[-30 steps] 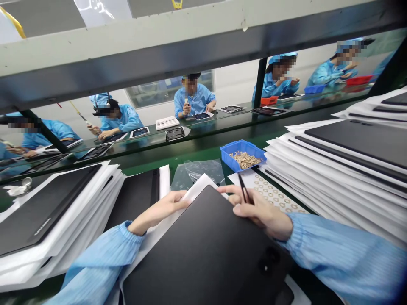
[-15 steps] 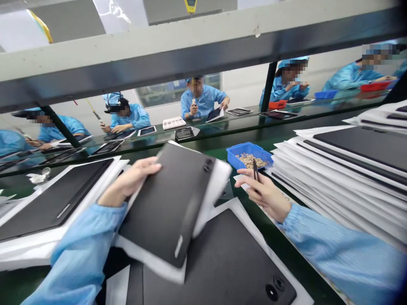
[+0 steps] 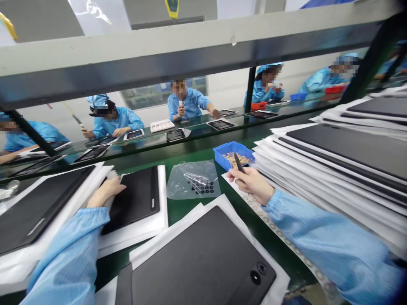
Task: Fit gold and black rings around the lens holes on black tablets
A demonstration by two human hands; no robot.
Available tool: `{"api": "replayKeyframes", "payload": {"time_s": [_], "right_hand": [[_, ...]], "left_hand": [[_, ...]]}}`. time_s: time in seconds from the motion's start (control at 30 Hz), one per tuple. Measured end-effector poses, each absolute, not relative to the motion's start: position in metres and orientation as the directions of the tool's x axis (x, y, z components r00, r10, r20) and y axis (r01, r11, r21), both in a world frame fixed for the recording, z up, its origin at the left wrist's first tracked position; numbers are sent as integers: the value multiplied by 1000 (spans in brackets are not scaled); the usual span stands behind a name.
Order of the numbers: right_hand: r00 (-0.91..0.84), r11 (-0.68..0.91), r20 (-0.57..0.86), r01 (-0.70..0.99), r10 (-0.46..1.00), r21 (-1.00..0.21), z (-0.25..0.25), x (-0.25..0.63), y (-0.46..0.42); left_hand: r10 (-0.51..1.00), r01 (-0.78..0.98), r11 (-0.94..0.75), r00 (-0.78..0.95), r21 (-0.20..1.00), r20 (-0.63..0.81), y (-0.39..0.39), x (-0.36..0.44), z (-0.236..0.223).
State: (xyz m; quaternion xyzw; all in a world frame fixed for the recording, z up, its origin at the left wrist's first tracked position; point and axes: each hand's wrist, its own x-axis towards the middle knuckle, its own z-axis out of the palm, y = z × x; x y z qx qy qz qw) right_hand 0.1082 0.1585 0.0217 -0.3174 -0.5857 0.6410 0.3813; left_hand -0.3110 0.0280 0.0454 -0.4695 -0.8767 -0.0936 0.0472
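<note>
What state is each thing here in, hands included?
Left hand: at the middle panel's left edge; grip unclear
Right hand: closed around tweezers
Tweezers: pointing up; gap unclear
Blue tray: open, holding small rings
Clear bag: wrinkled, black discs showing
Middle panel: flat on white sheets
Front panel: flat, uncovered
Right stack: tall, layered
Ring sheet: partly hidden by sleeve

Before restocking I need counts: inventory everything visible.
Tablet back panels: many, black, in stacks
Paper: many, white, under panels
Parts bin: one, blue, centre
Rings: many, tan, parts bin
Ring sheet: one, white, near rings
Plastic bag: one, clear, centre
Discs: many, black, at bag
Tablet housings: several, black, opposite
Tray: one, white, opposite
Bins: two red, one blue, opposite
Workers: at least five, blue, opposite
Tweezers: one, black, right hand
Left hand: one, blue sleeve, at panel
Right hand: one, blue sleeve, holding tweezers
</note>
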Motion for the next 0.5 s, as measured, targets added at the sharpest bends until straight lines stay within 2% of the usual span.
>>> {"api": "replayKeyframes", "payload": {"time_s": [0.07, 0.13, 0.27, 0.33, 0.37, 0.5], "right_hand": [[-419, 40, 87, -118, 904, -992, 36, 124, 165], [-342, 87, 104, -66, 934, -994, 45, 143, 170], [-310, 29, -12, 127, 951, -991, 37, 171, 177], [-322, -15, -73, 179, 944, -984, 21, 174, 181], [-325, -22, -85, 193, 942, -981, 11, 173, 184], [-284, 29, -35, 219, 958, -975, -24, 164, 198]], "left_hand": [[840, 856, 512, -516, 65, 168, 29, -296, 54], [894, 911, 410, -410, 38, 181, 31, -265, 64], [988, 997, -46, 37, 59, 149, 32, -161, 66], [923, 912, -385, 376, 144, 86, 39, -104, 54], [868, 852, -497, 490, 165, 80, 46, -78, 46], [792, 774, -610, 601, 170, 109, 88, -16, 8]]}}
